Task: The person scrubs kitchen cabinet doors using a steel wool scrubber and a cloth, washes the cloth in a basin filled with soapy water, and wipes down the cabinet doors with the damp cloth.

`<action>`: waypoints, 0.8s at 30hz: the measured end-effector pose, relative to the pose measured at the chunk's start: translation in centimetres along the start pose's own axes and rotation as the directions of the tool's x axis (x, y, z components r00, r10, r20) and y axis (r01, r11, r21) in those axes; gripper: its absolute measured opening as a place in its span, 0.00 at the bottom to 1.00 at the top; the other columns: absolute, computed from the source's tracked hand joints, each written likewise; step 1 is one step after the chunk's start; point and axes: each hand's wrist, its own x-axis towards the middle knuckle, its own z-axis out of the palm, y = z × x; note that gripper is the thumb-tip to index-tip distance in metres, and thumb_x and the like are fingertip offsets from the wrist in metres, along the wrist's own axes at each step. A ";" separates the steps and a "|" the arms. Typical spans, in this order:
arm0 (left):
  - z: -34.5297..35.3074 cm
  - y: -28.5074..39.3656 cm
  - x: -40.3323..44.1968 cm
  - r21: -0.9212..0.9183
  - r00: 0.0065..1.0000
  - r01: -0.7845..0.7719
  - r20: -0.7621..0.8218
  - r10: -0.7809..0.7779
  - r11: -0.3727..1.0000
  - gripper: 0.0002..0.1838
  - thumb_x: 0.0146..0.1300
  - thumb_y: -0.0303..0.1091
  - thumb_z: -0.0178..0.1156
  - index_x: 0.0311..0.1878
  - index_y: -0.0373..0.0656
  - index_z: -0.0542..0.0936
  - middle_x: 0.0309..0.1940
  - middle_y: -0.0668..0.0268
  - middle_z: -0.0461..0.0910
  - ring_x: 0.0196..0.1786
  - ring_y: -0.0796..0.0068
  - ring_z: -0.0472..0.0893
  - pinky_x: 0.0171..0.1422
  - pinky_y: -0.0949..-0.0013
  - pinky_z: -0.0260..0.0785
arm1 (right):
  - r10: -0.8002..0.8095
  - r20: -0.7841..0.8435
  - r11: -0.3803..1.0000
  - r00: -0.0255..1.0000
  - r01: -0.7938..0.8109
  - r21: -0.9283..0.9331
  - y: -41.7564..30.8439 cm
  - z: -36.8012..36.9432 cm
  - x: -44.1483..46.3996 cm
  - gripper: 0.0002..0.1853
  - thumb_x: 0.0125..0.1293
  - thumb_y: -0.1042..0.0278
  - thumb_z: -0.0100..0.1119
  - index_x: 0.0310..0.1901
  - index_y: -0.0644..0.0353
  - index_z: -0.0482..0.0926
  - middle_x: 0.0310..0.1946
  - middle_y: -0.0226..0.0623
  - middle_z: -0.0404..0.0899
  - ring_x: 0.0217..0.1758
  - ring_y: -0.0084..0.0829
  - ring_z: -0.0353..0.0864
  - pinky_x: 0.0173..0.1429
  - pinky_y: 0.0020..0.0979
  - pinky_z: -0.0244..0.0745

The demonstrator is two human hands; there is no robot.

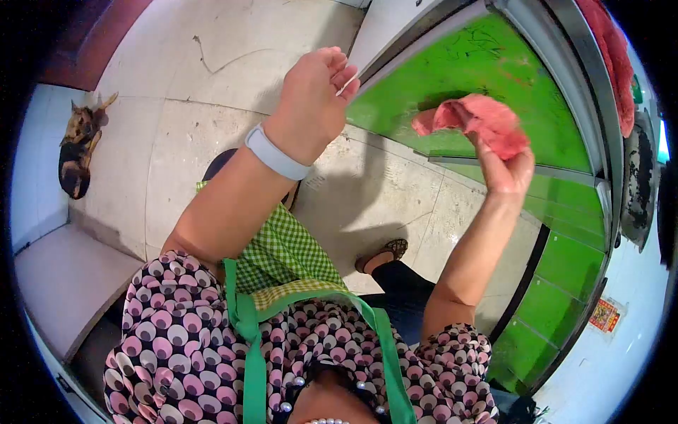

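My left hand (pixel 314 95) is raised over the pale floor, near the edge of the green panel. Its fingers are loosely curled with small gaps between them, and nothing can be made out in them. A light band (pixel 277 152) is round that wrist. On the right, my right hand (pixel 505 168) pinches a crumpled red cloth (pixel 487 121) between thumb and fingers. The cloth hangs out to the left in front of the green panel (pixel 452 78), slightly blurred. From this view, I cannot tell whether it touches the panel.
A dog (pixel 76 159) lies on the floor by the left wall. Green tiles (pixel 565 272) and a metal edge run down the right side. Another red cloth (pixel 613 60) hangs at the upper right, above a dark, worn pan-like object (pixel 638 180). A grey ledge (pixel 70 279) stands lower left.
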 end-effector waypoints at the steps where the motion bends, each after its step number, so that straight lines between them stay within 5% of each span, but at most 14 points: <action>1: -0.1 0.0 0.0 -0.002 1.000 0.010 0.007 -0.010 1.000 0.07 0.58 0.30 0.51 0.38 0.38 0.70 0.35 0.63 0.70 0.41 0.67 0.72 0.49 0.68 0.67 | -0.145 -0.200 0.987 0.969 0.129 -0.093 -0.3 0.6 -0.3 0.26 0.58 0.63 0.32 0.45 0.85 0.67 0.44 0.64 0.72 0.50 0.57 0.71 0.59 0.47 0.64; 2: -0.1 0.0 0.0 -0.003 1.000 0.019 0.015 -0.019 1.000 0.07 0.59 0.30 0.50 0.39 0.37 0.70 0.36 0.62 0.69 0.42 0.67 0.72 0.50 0.68 0.67 | -0.143 -0.198 0.987 0.970 0.126 -0.095 0.0 0.3 -0.4 0.26 0.58 0.63 0.32 0.45 0.85 0.67 0.44 0.64 0.72 0.50 0.57 0.71 0.59 0.47 0.64; 4: 0.3 0.1 -0.4 -0.001 1.000 0.009 0.004 -0.009 1.000 0.08 0.59 0.30 0.50 0.39 0.37 0.70 0.37 0.62 0.69 0.43 0.67 0.72 0.50 0.68 0.67 | 0.016 0.217 0.957 0.976 0.047 -0.285 1.3 -1.0 0.0 0.24 0.58 0.64 0.35 0.41 0.81 0.71 0.43 0.59 0.74 0.49 0.56 0.71 0.59 0.46 0.65; 5: 0.4 0.1 -0.6 0.009 1.000 0.008 -0.007 -0.008 1.000 0.09 0.59 0.30 0.49 0.40 0.36 0.70 0.38 0.61 0.69 0.43 0.67 0.71 0.50 0.68 0.67 | -0.068 0.296 0.889 0.953 0.193 -0.416 2.4 -3.4 1.4 0.23 0.57 0.64 0.38 0.37 0.81 0.73 0.43 0.59 0.74 0.48 0.56 0.72 0.56 0.47 0.68; 7: -0.5 -0.4 -0.5 0.069 0.997 -0.039 0.069 0.034 0.997 0.08 0.59 0.30 0.49 0.40 0.36 0.70 0.38 0.61 0.69 0.43 0.67 0.71 0.50 0.68 0.67 | 0.075 0.632 0.888 0.771 0.236 -0.394 6.6 -7.4 5.9 0.23 0.56 0.63 0.39 0.34 0.84 0.73 0.41 0.63 0.74 0.47 0.54 0.73 0.54 0.48 0.70; 9: -0.2 -0.5 -0.2 0.127 0.985 -0.097 0.155 0.077 0.987 0.08 0.59 0.30 0.49 0.40 0.36 0.70 0.38 0.61 0.69 0.43 0.68 0.71 0.49 0.68 0.67 | 0.245 0.263 0.961 0.933 -0.199 -0.190 10.5 -10.4 9.2 0.25 0.56 0.62 0.38 0.33 0.85 0.72 0.38 0.64 0.75 0.48 0.52 0.73 0.56 0.50 0.68; 11: 0.4 -0.7 -0.1 0.050 0.999 0.010 -0.050 -0.007 0.999 0.09 0.59 0.30 0.49 0.41 0.37 0.71 0.37 0.62 0.70 0.43 0.68 0.72 0.48 0.68 0.67 | 0.265 0.129 0.964 0.955 -0.263 -0.038 14.4 -11.3 10.2 0.24 0.58 0.64 0.38 0.33 0.85 0.72 0.36 0.62 0.76 0.45 0.52 0.75 0.55 0.52 0.69; 13: -0.7 -1.5 1.1 0.047 1.000 0.005 -0.019 -0.004 0.999 0.08 0.59 0.30 0.50 0.40 0.38 0.71 0.36 0.63 0.70 0.42 0.69 0.72 0.48 0.68 0.67 | 0.407 0.292 0.801 0.866 -0.492 0.341 18.2 -16.1 13.6 0.22 0.59 0.65 0.36 0.34 0.83 0.72 0.36 0.62 0.76 0.41 0.52 0.77 0.52 0.53 0.71; 14: -1.0 -1.3 1.6 0.046 1.000 -0.002 0.024 0.001 0.999 0.07 0.59 0.30 0.50 0.39 0.39 0.71 0.35 0.64 0.71 0.41 0.69 0.72 0.47 0.68 0.67 | 0.403 0.306 0.799 0.863 -0.494 0.343 19.2 -15.4 13.7 0.22 0.59 0.65 0.36 0.34 0.83 0.72 0.36 0.62 0.76 0.41 0.52 0.77 0.52 0.53 0.71; 16: 0.1 -1.1 1.1 0.066 0.999 -0.025 -0.022 0.026 0.997 0.06 0.58 0.30 0.51 0.37 0.39 0.72 0.34 0.64 0.71 0.40 0.70 0.72 0.46 0.69 0.67 | 0.177 -0.414 0.979 0.893 -0.204 -0.022 21.0 -13.9 13.9 0.21 0.61 0.66 0.35 0.35 0.79 0.72 0.36 0.59 0.77 0.36 0.51 0.78 0.47 0.49 0.75; 17: 0.3 -1.2 0.8 0.068 0.996 -0.014 -0.088 0.020 0.998 0.05 0.58 0.31 0.52 0.35 0.40 0.72 0.33 0.65 0.71 0.39 0.70 0.72 0.45 0.70 0.67 | 0.285 -0.295 0.942 0.912 -0.323 -0.091 20.1 -14.2 13.5 0.18 0.62 0.65 0.35 0.36 0.73 0.72 0.36 0.55 0.77 0.36 0.48 0.78 0.42 0.44 0.77; 20: 0.6 -1.5 0.7 0.105 0.996 0.007 -0.084 0.002 0.994 0.05 0.58 0.32 0.51 0.33 0.41 0.71 0.32 0.65 0.71 0.38 0.71 0.72 0.44 0.70 0.67 | 0.236 -0.028 0.972 0.971 -0.236 -0.011 15.3 -9.5 9.1 0.18 0.64 0.62 0.37 0.36 0.68 0.73 0.37 0.53 0.77 0.38 0.45 0.78 0.38 0.41 0.78; 22: 0.3 -1.6 0.8 0.088 0.997 -0.004 -0.079 0.011 0.996 0.05 0.58 0.32 0.51 0.33 0.41 0.71 0.32 0.66 0.71 0.38 0.71 0.72 0.44 0.70 0.67 | 0.205 0.440 0.968 0.874 -0.113 -0.225 11.4 -6.0 6.8 0.15 0.64 0.60 0.41 0.35 0.64 0.73 0.42 0.52 0.75 0.42 0.42 0.77 0.40 0.39 0.77; 24: 0.1 -1.3 0.9 0.081 0.998 -0.019 -0.064 0.024 0.997 0.05 0.58 0.32 0.51 0.33 0.41 0.71 0.31 0.66 0.71 0.38 0.71 0.72 0.45 0.70 0.67 | 0.075 0.300 0.994 0.951 -0.047 -0.102 9.0 -1.5 4.2 0.13 0.63 0.61 0.46 0.36 0.63 0.72 0.46 0.51 0.73 0.43 0.40 0.76 0.43 0.38 0.76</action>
